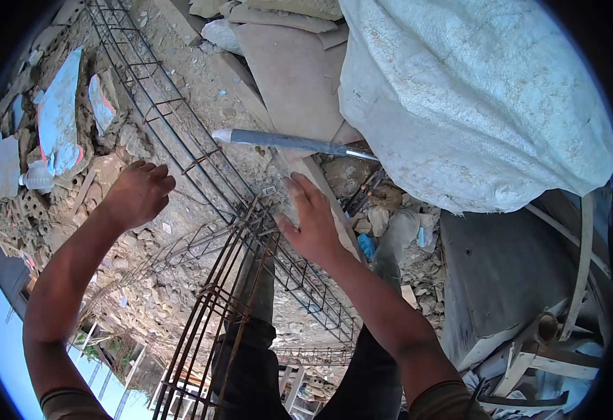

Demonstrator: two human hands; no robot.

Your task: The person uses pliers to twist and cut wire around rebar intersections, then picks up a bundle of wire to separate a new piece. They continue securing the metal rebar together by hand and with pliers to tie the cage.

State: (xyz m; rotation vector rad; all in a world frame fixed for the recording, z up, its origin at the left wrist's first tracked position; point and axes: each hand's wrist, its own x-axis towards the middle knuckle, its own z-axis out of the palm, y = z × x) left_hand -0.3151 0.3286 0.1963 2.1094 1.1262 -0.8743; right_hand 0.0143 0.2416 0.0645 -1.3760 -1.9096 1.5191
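Rebar cage junction (249,218) lies between both hands. Left hand (140,194) curled, can't tell if holding anything; right hand (311,225) open beside junction. Probably best steadied near junction, fingers outside bars.

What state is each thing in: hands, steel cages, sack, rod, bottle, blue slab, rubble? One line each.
Left hand: curled
Right hand: open, unclenched
Steel cages: assembled, partly rusty
Sack: creased, soiled
Rod: lying slantwise, unheld
Bottle: on its side
Blue slab: broken, jagged
Rubble: loose, dusty
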